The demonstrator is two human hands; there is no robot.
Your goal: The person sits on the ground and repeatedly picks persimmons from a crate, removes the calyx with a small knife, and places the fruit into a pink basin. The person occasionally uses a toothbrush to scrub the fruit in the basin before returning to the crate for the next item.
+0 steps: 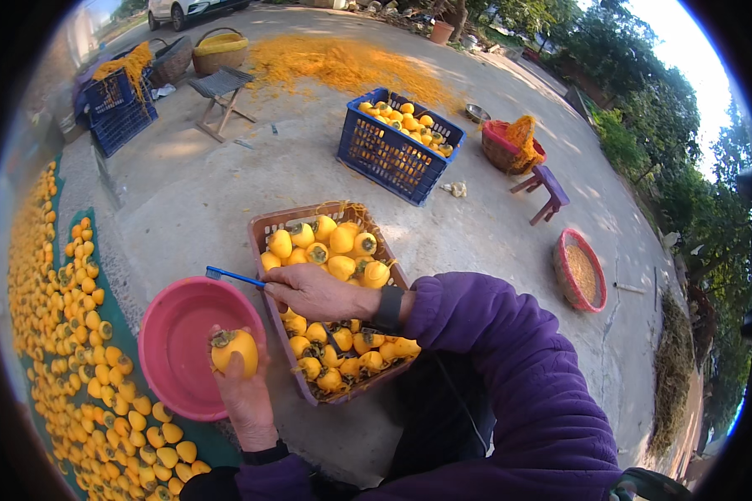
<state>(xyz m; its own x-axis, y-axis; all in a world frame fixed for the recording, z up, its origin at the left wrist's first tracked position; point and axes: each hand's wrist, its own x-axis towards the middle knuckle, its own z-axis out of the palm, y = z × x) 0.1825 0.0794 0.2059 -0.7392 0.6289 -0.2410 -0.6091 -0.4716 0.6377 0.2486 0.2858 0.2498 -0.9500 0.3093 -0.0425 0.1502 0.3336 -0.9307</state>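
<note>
My left hand [249, 401] grips an orange persimmon [238, 352] over the near right side of a pink plastic basin [156, 351]. The fruit's dark green calyx faces up and to the left. Between the fingers of my right hand [319, 293] is a blue toothbrush [235, 275]; its bristled head points left, above the basin's far rim. This hand hovers over a brown plastic crate [272, 220] that holds many persimmons [341, 239]. My right hand and forearm hide the crate's middle. The basin's visible inside shows a pink bottom; whether it contains water I cannot tell.
Many persimmons [119, 401] lie on a green sheet [114, 307] at the left. Beyond the brown crate stands a blue crate [382, 164] of persimmons. Orange peelings [351, 62] cover ground farther back. A purple stool [548, 188] and a pink-rimmed basket [561, 269] stand at right.
</note>
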